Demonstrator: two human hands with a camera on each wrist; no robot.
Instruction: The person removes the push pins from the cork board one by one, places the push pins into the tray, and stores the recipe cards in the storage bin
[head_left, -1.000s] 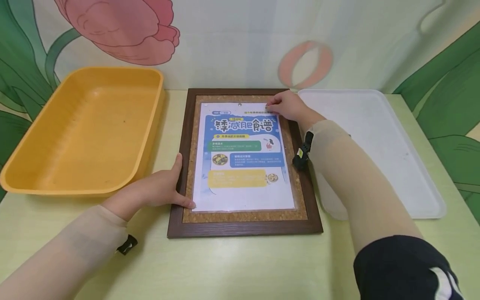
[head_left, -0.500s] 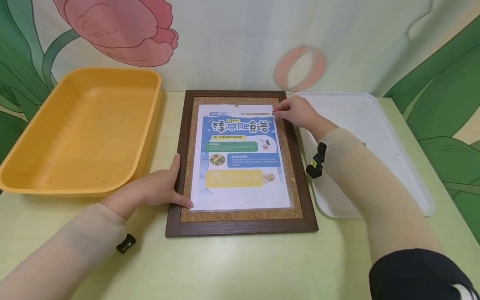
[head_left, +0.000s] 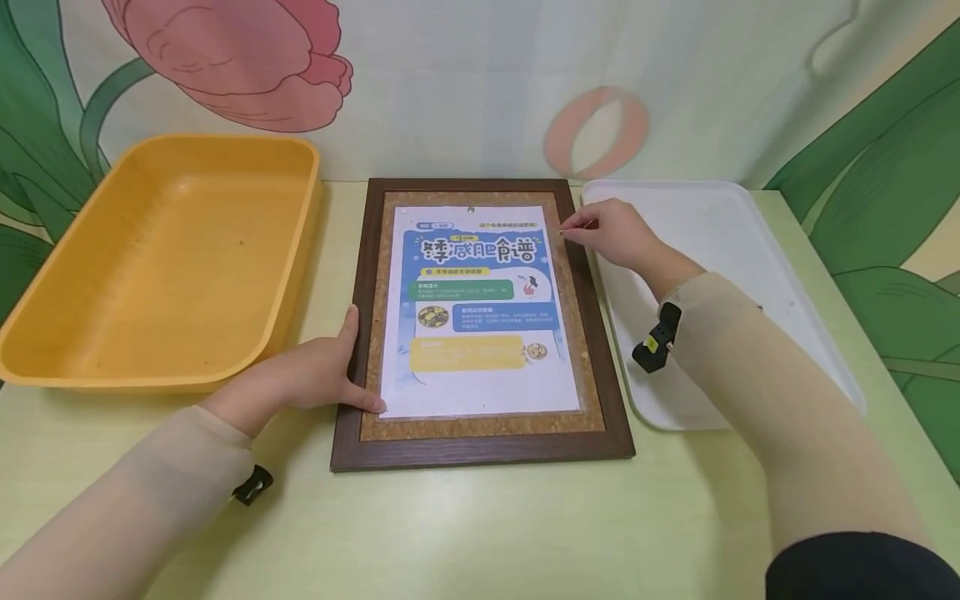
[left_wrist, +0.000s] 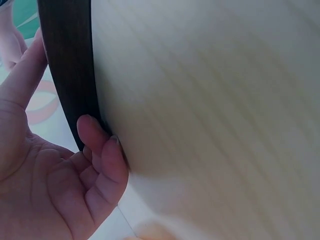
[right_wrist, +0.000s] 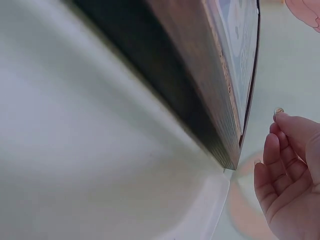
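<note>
The paper [head_left: 480,392] lies lengthwise along the framed board [head_left: 480,451], whose left edge the curled left hand [head_left: 318,372] grips, while near its far right corner the right hand [head_left: 618,237] pinches a tiny shiny thing [right_wrist: 278,110].

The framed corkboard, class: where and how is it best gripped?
Probably by the wooden frame, its left rim, from the left, thumb on top, fingers at the outer edge. That rim is straight, and the left hand holds it; the white tray lies close on the right.
</note>
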